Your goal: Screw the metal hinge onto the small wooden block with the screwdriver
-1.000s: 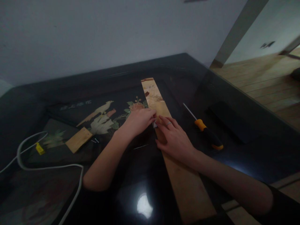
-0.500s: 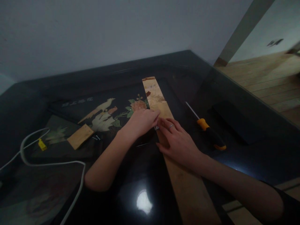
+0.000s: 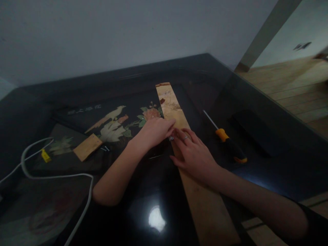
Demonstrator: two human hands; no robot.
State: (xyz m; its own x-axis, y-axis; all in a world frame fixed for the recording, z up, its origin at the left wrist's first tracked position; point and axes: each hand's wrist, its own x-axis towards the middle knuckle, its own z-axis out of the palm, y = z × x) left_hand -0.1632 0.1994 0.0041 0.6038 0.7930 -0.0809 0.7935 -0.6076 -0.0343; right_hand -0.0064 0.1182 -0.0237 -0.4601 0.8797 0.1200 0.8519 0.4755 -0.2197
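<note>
A long pale wooden plank (image 3: 205, 205) lies on the glossy black table (image 3: 143, 191), running from the near edge toward the far wall. My left hand (image 3: 153, 131) rests at the plank's left edge, its fingertips pinched at a small shiny metal part (image 3: 171, 138). My right hand (image 3: 193, 153), with a ring on one finger, lies flat on the plank with its fingers spread. Its fingertips touch the same metal part, so both hands meet there.
A screwdriver (image 3: 229, 147) with an orange and black handle lies right of the plank, beside a dark flat block (image 3: 258, 133). At the left are a small wooden block (image 3: 87, 147), two screws (image 3: 105, 149), a yellow tag (image 3: 45, 155) and a white cable (image 3: 51, 176). Wooden floor (image 3: 294, 85) lies beyond the table's right edge.
My hands stay together at the metal part; my left fingertips have crept slightly further onto the plank. The view has shifted a little.
</note>
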